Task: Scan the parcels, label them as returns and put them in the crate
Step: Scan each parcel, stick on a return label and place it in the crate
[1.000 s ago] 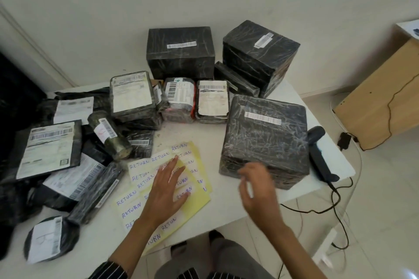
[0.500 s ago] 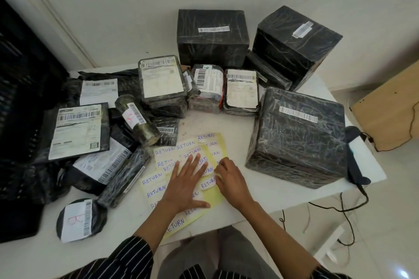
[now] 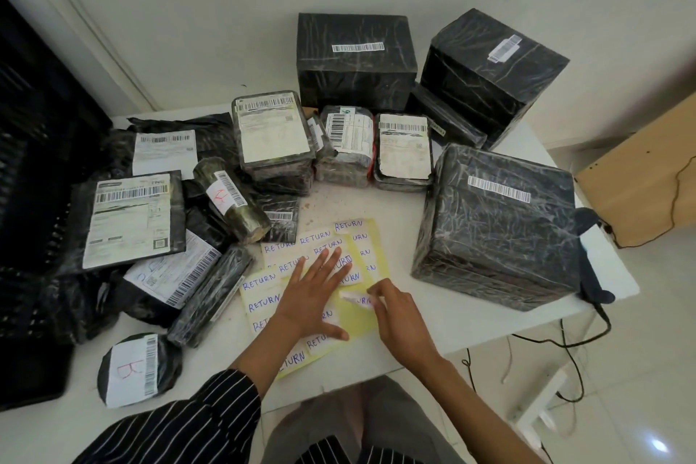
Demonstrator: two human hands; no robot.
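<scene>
A yellow sheet of white RETURN stickers (image 3: 367,316) lies on the white table in front of me. My left hand (image 3: 314,298) presses flat on the sheet with fingers spread. My right hand (image 3: 395,316) pinches one RETURN sticker (image 3: 356,299), whose edge is lifted off the sheet. A large black-wrapped box (image 3: 497,226) with a barcode strip stands just right of the sheet. Several black-wrapped parcels with white shipping labels (image 3: 271,136) lie behind and to the left. A black crate (image 3: 34,200) stands at the left edge.
Two more large black boxes (image 3: 356,60) stand against the back wall. A black barcode scanner (image 3: 591,256) with a cable lies at the table's right edge. A round parcel marked B (image 3: 137,369) sits near the front left. A wooden cabinet (image 3: 647,177) stands to the right.
My right hand moved from beside the large box onto the sticker sheet and now pinches a sticker, peeling its edge up. My left hand stayed flat on the sheet.
</scene>
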